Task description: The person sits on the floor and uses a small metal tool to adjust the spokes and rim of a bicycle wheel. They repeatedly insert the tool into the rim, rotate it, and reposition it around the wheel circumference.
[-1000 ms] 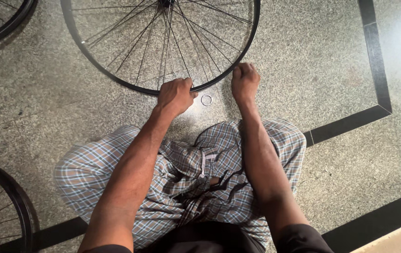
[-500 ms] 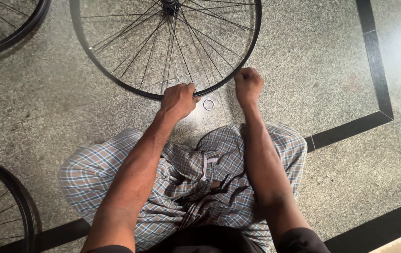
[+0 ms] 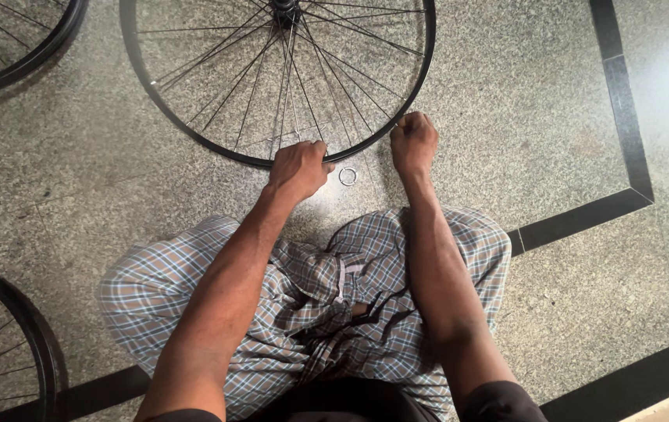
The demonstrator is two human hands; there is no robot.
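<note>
A black spoked bicycle wheel [image 3: 194, 133] lies flat on the speckled stone floor in front of me. My left hand [image 3: 297, 168] is closed over the near part of its rim. My right hand [image 3: 414, 142] grips the same rim a little to the right, fingers curled. A small metal ring [image 3: 347, 176] rests on the floor between my two hands, just outside the rim. The wheel's dark hub [image 3: 285, 9] is at the top edge of the view. My legs, in a checked cloth [image 3: 311, 312], are folded under my arms.
Another black wheel [image 3: 30, 47] lies at the top left, and a third wheel [image 3: 14, 344] at the bottom left. Black inlay strips [image 3: 623, 117] run across the floor at the right and along the bottom. A bright glare patch sits at the right edge.
Both hands and the wheel rim sit a little further right in view than a second ago. The grip on the rim looks the same.
</note>
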